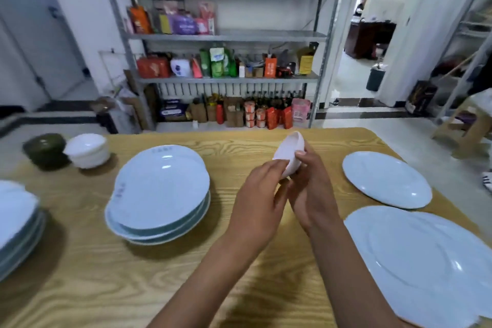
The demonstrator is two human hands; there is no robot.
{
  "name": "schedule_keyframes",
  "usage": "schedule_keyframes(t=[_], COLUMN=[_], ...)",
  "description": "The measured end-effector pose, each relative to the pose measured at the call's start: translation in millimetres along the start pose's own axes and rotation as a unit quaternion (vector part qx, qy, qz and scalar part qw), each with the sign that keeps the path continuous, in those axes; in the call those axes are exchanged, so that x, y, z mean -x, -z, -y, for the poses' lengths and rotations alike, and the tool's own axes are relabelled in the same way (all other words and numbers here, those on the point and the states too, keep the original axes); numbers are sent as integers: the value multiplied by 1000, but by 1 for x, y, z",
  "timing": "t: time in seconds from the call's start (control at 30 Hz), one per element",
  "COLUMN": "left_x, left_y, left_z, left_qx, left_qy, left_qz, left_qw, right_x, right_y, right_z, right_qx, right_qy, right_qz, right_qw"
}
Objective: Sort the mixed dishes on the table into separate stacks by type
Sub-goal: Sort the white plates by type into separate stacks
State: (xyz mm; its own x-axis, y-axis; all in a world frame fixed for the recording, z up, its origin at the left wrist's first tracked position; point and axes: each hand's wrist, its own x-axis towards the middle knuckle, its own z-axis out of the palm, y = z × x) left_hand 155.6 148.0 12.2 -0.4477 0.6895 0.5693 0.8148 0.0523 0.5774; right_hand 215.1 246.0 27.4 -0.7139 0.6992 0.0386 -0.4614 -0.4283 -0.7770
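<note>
Head view: both hands meet above the middle of a wooden worktop (80, 261), holding a small white bowl (290, 153) tilted on its side. Left hand (259, 202) grips its near rim; right hand (310, 186) pinches its right edge. A stack of white plates (159, 194) sits left, stacked white bowls (89, 150) far left, single plates (386, 180) right.

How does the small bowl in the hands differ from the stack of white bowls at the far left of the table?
The held bowl is single, lifted off the table and tipped on its side; the bowl stack holds several nested bowls, upright on the table. The left hand and right hand both hold the held bowl; nothing touches the bowl stack. Both are small and white.
</note>
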Motion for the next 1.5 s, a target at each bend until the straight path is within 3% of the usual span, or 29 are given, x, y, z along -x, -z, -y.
schedule_keyframes(t=[0.13,0.3,0.4,0.47,0.63,0.87,1.0,1.2,1.5], left_x=[16,37,43,43,28,-12,-34,-45,-35], left_y=[63,146,196,225,276,285,284,275,272], left_z=[34,68,91,113,190,255,281,310,306], left_qx=[-44,-86,-156,-197,-303,-408,-443,-449,-473], left_qy=[48,69,96,114,227,309,326,340,338], left_qz=[-69,-139,-180,-188,-104,33,70,113,166], left_qw=[995,984,967,956,920,858,832,819,796], right_x=[-8,-10,-15,-20,-34,-58,-71,-86,-86], right_y=[-63,-140,-177,-196,-229,-237,-241,-243,-234], right_z=[-46,-88,-112,-129,-166,-197,-198,-197,-194], right_qx=[-37,6,110,217,443,566,587,607,625], right_qy=[-42,-75,-68,-47,62,156,181,178,181], right_qz=[88,203,252,238,256,290,296,291,290], right_qw=[995,976,959,945,857,755,732,718,702])
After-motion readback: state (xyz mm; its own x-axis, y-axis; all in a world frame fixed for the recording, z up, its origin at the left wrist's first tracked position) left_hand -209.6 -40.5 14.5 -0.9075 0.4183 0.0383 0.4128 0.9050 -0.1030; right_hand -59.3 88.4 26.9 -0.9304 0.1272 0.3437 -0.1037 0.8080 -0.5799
